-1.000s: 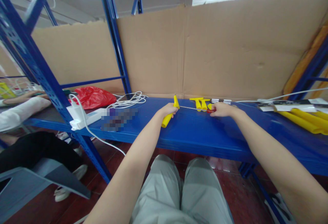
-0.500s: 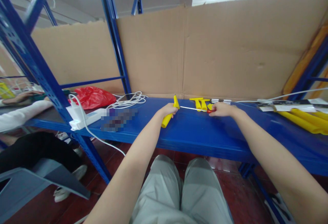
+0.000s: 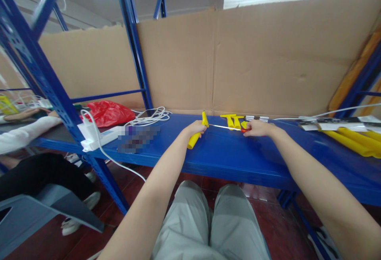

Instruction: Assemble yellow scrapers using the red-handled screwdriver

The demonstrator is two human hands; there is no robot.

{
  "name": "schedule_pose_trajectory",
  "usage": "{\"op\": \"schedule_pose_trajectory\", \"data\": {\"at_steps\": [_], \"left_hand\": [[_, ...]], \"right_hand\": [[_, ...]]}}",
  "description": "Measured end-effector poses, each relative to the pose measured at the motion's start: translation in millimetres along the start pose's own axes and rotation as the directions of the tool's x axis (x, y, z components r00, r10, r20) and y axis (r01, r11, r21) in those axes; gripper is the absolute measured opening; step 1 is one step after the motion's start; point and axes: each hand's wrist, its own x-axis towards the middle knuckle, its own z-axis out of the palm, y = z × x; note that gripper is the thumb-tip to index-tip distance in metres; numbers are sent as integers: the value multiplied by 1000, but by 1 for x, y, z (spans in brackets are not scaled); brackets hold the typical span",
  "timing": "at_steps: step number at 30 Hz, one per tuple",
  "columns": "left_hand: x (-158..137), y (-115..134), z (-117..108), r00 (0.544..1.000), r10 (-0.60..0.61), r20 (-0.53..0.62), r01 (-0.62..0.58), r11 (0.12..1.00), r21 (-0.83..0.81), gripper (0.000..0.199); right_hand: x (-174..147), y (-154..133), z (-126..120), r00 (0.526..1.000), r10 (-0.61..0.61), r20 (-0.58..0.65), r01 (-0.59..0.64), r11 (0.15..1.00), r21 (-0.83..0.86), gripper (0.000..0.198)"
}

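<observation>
My left hand point(image 3: 196, 128) is closed around a yellow T-shaped piece point(image 3: 194, 141), whose tube-like lower end sticks out below the fist and whose crosspiece shows above it. My right hand point(image 3: 255, 128) grips the red handle of a screwdriver point(image 3: 224, 127). Its long thin metal shaft points left, and the tip meets the yellow piece beside my left fingers; the exact contact is too small to make out. Behind the shaft, close to my right hand, lie more yellow T-shaped pieces point(image 3: 233, 121) on the blue shelf table point(image 3: 220, 156).
Yellow tubes point(image 3: 354, 141) and black-and-white strips point(image 3: 333, 123) lie at the right. On the left are a white power strip point(image 3: 104, 135), coiled white cable point(image 3: 153, 116) and a red plastic bag point(image 3: 108, 112). Cardboard point(image 3: 253, 53) stands behind. Another person's sleeve point(image 3: 29, 131) shows far left.
Both hands keep their grips and positions almost unchanged. The screwdriver stays against the yellow piece, and the view shifts very slightly.
</observation>
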Motion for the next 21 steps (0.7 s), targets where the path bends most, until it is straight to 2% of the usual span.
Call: {"op": "schedule_pose_trajectory", "data": {"at_steps": [4,6,11,14,18,21], "left_hand": [[2,-1,0,1000,2,9,-2,1000,1,19],[2,-1,0,1000,-2,9,2,1000,2,19],[1,0,0,1000,-9,5,9,1000,7,19],[1,0,0,1000,-2,-1,2,1000,20,20],[2,-2,-1,1000,10,12,-11,999,33,19],[2,-2,-2,1000,16,14,-16,999,37,19]], "right_hand": [[-2,0,2,995,59,79,-67,991,114,19],[-3,-1,1,995,67,71,-77,987,143,19],[-4,-2,-4,1000,-21,0,21,998,55,18],[-4,-2,-3,1000,0,-12,0,1000,10,17],[-5,-3,-1,997,58,41,-62,995,78,14],[-4,-2,-1,999,36,16,-37,998,60,15]]}}
